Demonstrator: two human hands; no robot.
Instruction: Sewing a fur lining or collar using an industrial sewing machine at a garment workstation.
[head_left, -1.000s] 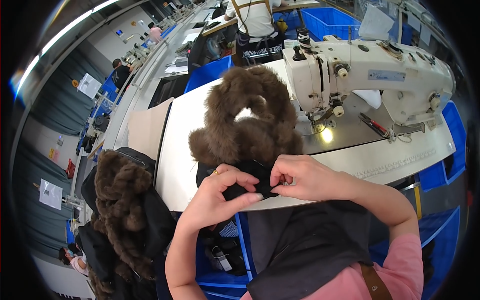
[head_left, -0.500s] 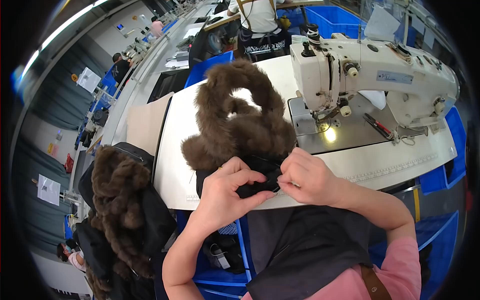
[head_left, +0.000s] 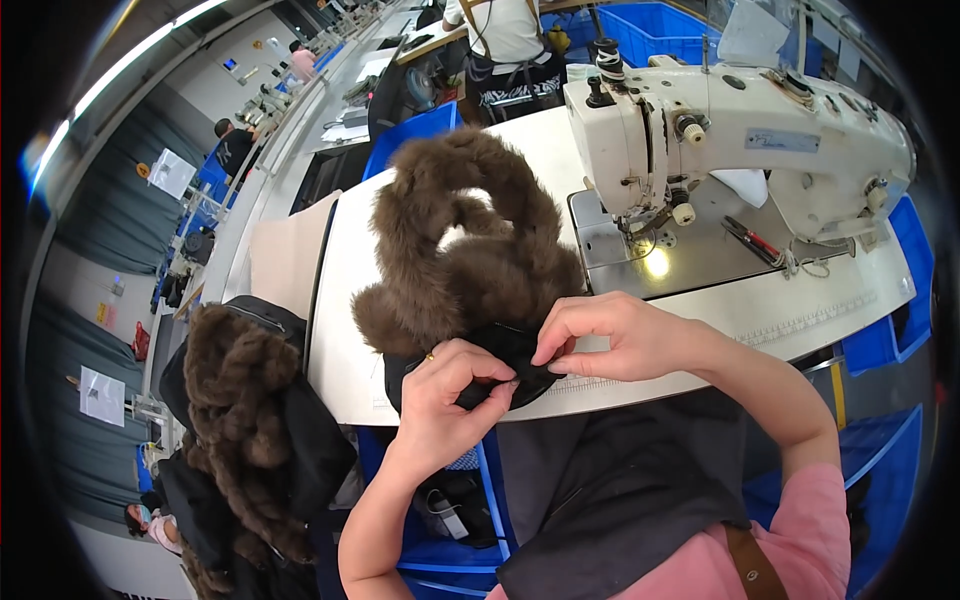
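Note:
A brown fur trim [head_left: 415,240], bent into a loop, lies on the white sewing table [head_left: 345,300]. Black fabric [head_left: 512,345] joined to it reaches the table's near edge. My left hand [head_left: 448,400] pinches this fabric between thumb and forefinger; a ring shows on one finger. Just to the right, my right hand [head_left: 625,340] has its fingers bent and the tips closed on the same black fabric. Whether a small thing such as a thread is between the fingertips is too fine to make out.
A white sewing machine [head_left: 740,130] with its lamp lit stands at the right. Red-handled snips [head_left: 752,240] lie by its base. More fur-trimmed black garments [head_left: 240,400] hang at the left. Blue bins [head_left: 885,450] stand below the table. A co-worker [head_left: 505,40] sits beyond.
My right hand has turned, its fingers now stretching further left over the black fabric. My left hand has shifted slightly down, and its thumb and forefinger have come together. The whole view has shifted slightly.

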